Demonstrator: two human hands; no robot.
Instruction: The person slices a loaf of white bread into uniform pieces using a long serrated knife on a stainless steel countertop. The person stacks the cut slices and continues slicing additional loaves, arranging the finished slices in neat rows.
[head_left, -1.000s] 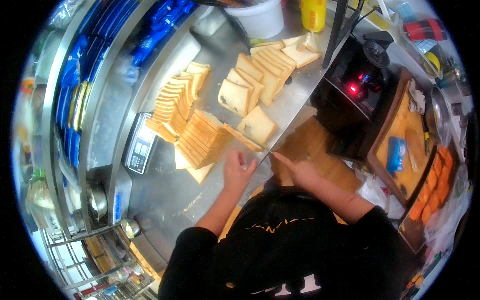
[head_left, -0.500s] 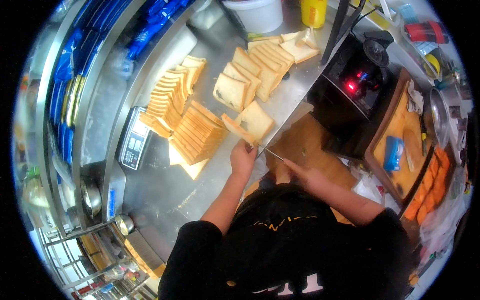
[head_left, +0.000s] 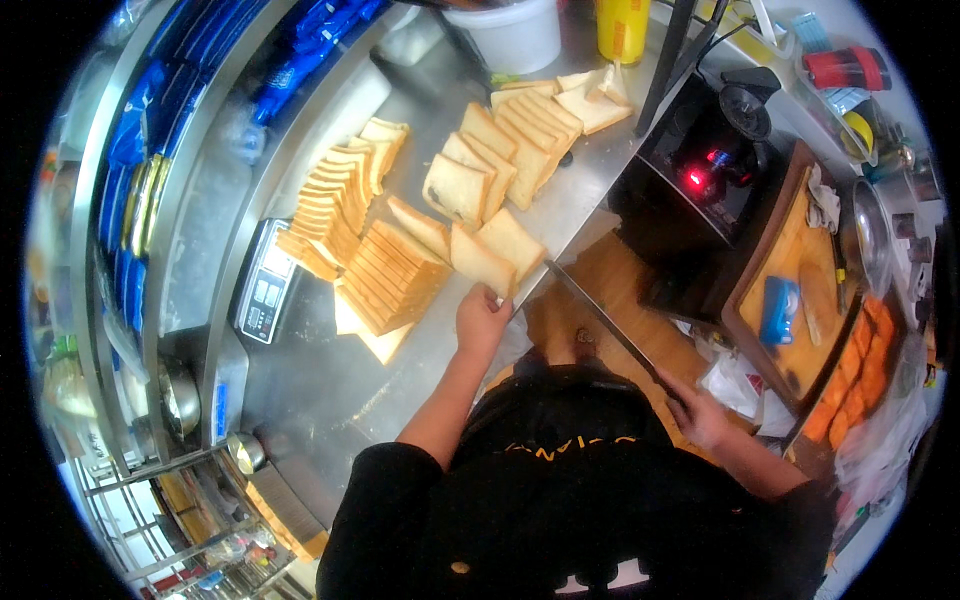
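Note:
My left hand [head_left: 482,318] pinches the near corner of a slice of bread [head_left: 480,262] at the front edge of the steel counter. That slice partly overlaps another bread slice [head_left: 515,242] lying flat on the counter. My right hand [head_left: 698,414] is closed round the handle of a long knife [head_left: 612,325], held out beyond the counter edge. The blade tip points back toward the flat slice. Left of my left hand stands a cut block of bread slices [head_left: 390,278], with one slice [head_left: 418,226] leaning off its far side.
Fanned rows of bread slices [head_left: 335,200] and more slices [head_left: 525,130] spread across the counter [head_left: 340,420]. A scale [head_left: 265,285] sits at the left. Behind stand a white tub [head_left: 508,38] and a yellow container [head_left: 622,30]. A black machine [head_left: 690,170] with a red light is at right.
My right hand has swung the knife to the right, away from the bread. The slice in my left hand has tipped from nearly edge-on to show its broad face. Another slice now leans off the block.

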